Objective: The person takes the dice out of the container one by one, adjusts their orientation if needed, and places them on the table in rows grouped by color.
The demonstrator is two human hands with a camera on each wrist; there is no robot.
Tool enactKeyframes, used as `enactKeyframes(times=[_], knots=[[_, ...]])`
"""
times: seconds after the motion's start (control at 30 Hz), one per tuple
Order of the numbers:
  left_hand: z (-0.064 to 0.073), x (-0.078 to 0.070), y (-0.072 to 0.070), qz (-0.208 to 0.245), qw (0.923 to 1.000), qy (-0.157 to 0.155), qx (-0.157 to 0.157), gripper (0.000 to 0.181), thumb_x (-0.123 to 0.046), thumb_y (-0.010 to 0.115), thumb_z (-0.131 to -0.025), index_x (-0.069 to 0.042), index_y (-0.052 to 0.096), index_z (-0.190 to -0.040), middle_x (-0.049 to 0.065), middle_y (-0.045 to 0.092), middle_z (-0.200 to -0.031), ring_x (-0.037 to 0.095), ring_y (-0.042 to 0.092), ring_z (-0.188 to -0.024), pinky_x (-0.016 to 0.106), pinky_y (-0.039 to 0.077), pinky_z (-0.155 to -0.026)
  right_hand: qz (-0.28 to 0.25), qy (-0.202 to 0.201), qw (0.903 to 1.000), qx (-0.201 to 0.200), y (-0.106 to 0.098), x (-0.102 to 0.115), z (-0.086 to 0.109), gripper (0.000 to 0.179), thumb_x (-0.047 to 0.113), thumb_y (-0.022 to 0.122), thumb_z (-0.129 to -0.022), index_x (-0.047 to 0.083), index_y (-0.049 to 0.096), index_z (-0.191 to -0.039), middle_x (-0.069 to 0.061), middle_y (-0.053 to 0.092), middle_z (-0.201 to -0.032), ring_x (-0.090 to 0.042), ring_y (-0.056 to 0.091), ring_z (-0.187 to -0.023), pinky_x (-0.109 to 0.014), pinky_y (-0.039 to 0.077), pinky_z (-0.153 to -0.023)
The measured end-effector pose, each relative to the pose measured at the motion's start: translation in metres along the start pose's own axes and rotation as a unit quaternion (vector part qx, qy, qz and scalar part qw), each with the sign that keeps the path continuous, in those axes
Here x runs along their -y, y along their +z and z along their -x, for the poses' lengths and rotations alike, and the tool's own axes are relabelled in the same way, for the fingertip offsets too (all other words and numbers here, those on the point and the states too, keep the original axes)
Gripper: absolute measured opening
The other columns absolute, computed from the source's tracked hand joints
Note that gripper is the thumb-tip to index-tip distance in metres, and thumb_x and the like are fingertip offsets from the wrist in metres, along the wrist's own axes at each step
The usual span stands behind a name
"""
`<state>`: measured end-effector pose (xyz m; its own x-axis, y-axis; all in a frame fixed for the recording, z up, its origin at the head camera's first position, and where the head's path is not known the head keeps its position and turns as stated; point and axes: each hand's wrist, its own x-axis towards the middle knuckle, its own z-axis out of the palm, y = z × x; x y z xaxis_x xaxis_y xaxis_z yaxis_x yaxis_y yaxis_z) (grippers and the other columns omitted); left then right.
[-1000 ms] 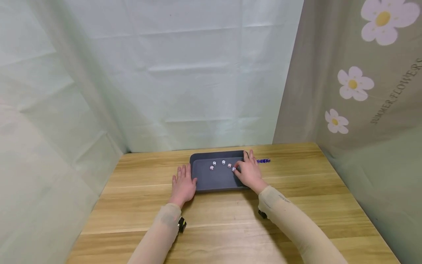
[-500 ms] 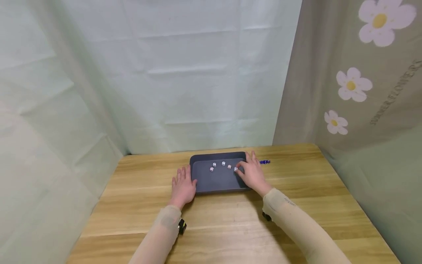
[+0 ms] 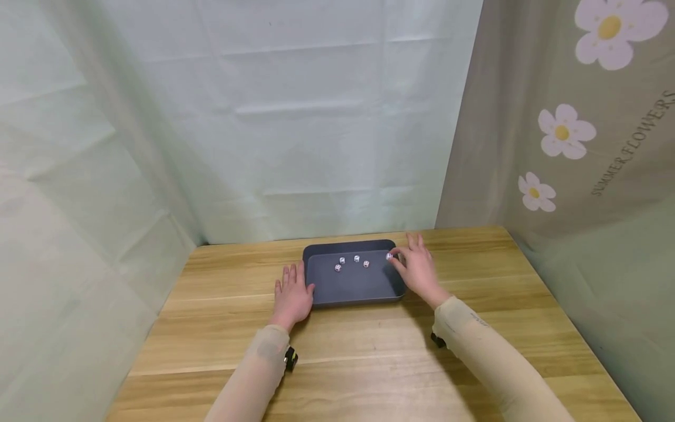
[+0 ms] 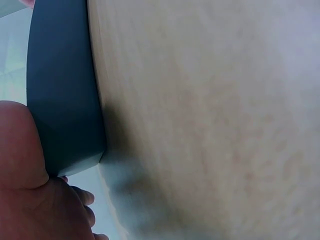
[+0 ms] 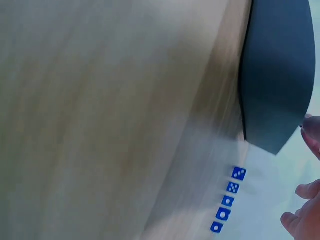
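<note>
A dark grey rectangular tray [image 3: 353, 287] lies on the wooden table, with several white dice [image 3: 366, 264] scattered on its floor. My left hand [image 3: 293, 298] rests against the tray's left end, its fingers straight; in the left wrist view the thumb [image 4: 20, 145] lies along the tray wall. Over the right end of the tray, my right hand [image 3: 419, 271] pinches one white die [image 3: 389, 256] between thumb and index finger, the other fingers stretched out. The right wrist view has several blue dice [image 5: 228, 201] in a row beside the tray; in the head view the right hand hides them.
The wooden table [image 3: 358, 363] extends in front of the tray and to both sides. Pale curtains [image 3: 316, 135] hang behind and to the left, and a flower-printed curtain [image 3: 495, 117] hangs on the right.
My right hand has carried the pinched white die rightward and a little away from me, to the tray's right end. The left hand and the other white dice have stayed put.
</note>
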<state>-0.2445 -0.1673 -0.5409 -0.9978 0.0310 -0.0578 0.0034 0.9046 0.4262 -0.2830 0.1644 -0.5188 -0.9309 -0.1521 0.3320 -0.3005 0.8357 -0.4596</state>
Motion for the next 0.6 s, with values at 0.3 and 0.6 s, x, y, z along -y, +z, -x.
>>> enactKeyframes(times=[0.3, 0.6], knots=[[0.001, -0.001, -0.001, -0.001, 1.0, 0.001, 0.002, 0.073, -0.026, 0.048, -0.113, -0.002, 0.01, -0.171, 0.029, 0.013, -0.175, 0.045, 0.001, -0.163, 0.067, 0.003, -0.127, -0.019, 0.024, 0.9995, 0.01, -0.013, -0.014, 0.002, 0.028, 0.03, 0.073, -0.104, 0.008, 0.079, -0.12, -0.031, 0.031, -0.168, -0.054, 0.012, -0.159, -0.075, 0.024, -0.119], [0.002, -0.003, -0.002, -0.003, 1.0, -0.002, 0.002, 0.073, -0.027, 0.048, -0.113, -0.002, 0.011, -0.171, 0.028, 0.013, -0.175, 0.044, 0.003, -0.163, 0.067, 0.005, -0.127, 0.009, 0.032, 0.999, 0.029, -0.021, -0.032, 0.004, 0.027, 0.027, 0.075, -0.102, 0.01, 0.078, -0.123, -0.034, 0.027, -0.168, -0.057, 0.009, -0.158, -0.076, 0.021, -0.119]])
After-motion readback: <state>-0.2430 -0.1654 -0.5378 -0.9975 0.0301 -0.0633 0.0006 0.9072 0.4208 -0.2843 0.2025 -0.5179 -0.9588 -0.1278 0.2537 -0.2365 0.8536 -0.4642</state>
